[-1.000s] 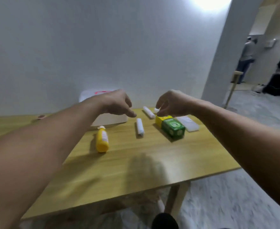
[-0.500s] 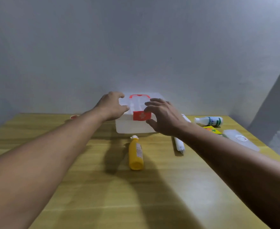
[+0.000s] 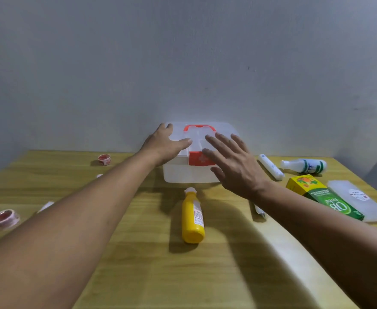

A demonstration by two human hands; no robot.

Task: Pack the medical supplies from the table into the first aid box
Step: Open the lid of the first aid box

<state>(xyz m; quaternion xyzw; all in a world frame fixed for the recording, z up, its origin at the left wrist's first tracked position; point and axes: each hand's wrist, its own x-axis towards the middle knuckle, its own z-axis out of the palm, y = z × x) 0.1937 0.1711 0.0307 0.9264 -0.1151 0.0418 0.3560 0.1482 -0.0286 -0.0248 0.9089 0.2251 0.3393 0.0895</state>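
The white first aid box (image 3: 183, 175) with a red handle and red front latch stands closed at the back of the wooden table (image 3: 138, 264). My left hand (image 3: 164, 144) rests flat on the left part of its lid. My right hand (image 3: 234, 166) hovers with spread fingers at the box's front right, next to the latch, holding nothing. A yellow bottle (image 3: 192, 216) lies in front of the box. To the right lie a white roll (image 3: 271, 167), a white bottle with green print (image 3: 304, 166), a green and yellow carton (image 3: 323, 197) and a flat clear packet (image 3: 359, 200).
A second white roll (image 3: 259, 211) shows partly under my right forearm. Two small red and white tape rolls (image 3: 104, 159) (image 3: 5, 218) lie on the left. Small white items (image 3: 46, 206) peek from behind my left arm. A grey wall stands right behind the box.
The view swung from the table's right side toward the box. Both hands moved from above the loose supplies to the box; my left hand now lies on the lid, my right fingers have spread.
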